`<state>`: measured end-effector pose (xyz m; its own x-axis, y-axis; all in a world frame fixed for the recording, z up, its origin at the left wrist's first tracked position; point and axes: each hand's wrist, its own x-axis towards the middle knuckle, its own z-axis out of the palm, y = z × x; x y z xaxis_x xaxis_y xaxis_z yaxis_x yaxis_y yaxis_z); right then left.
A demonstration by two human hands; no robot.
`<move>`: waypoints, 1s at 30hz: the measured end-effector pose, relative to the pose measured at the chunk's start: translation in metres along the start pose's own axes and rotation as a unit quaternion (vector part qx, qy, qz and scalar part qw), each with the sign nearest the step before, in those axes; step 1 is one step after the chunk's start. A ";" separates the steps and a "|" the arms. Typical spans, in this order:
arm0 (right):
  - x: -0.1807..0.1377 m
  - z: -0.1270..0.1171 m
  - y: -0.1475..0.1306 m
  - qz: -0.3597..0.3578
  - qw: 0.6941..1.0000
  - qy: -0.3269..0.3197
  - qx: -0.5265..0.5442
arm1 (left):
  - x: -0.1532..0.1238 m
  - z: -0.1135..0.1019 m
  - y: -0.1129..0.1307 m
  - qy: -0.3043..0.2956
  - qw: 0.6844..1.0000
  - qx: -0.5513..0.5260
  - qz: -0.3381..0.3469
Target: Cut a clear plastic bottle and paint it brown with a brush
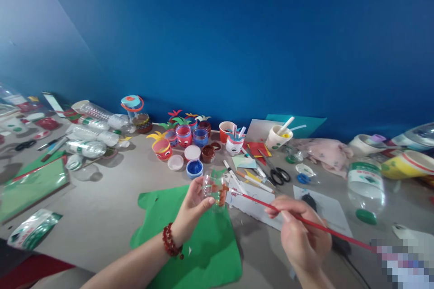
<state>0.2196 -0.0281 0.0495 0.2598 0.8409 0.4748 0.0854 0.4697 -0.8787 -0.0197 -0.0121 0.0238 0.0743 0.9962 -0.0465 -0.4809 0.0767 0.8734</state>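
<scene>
My left hand (194, 205), with a beaded bracelet at the wrist, grips a small clear plastic cup (214, 189) by its side. Brown paint marks part of the cup's wall. A long red paintbrush (257, 202) is pinched in my right hand (301, 230), its bristles against the painted side of the cup. Beneath the cup lies a green sheet (203, 253). Just beyond stand an open jar of blue paint (194, 169) and a jar of brown paint (208, 154).
Painted cups with paper leaves (162, 149) stand near the blue wall. Black scissors (280, 175), white markers (233, 176) and paper scraps lie beyond the hands. Clear bottles (86, 148) lie at left; a large bottle piece (366, 189) stands at right, near a black cable (356, 268).
</scene>
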 end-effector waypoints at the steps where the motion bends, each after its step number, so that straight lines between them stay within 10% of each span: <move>1: 0.000 0.001 0.001 0.001 1.000 -0.002 0.007 | 0.000 0.000 -0.001 -0.002 1.000 -0.002 -0.002; 30: 0.007 0.010 -0.004 0.042 0.997 0.022 0.056 | -0.001 -0.002 -0.002 -0.017 0.999 -0.027 -0.015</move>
<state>0.2109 -0.0214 0.0562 0.3030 0.8672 0.3952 -0.0459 0.4275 -0.9029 -0.0205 -0.0133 0.0207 0.1185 0.9915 -0.0545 -0.5240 0.1090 0.8447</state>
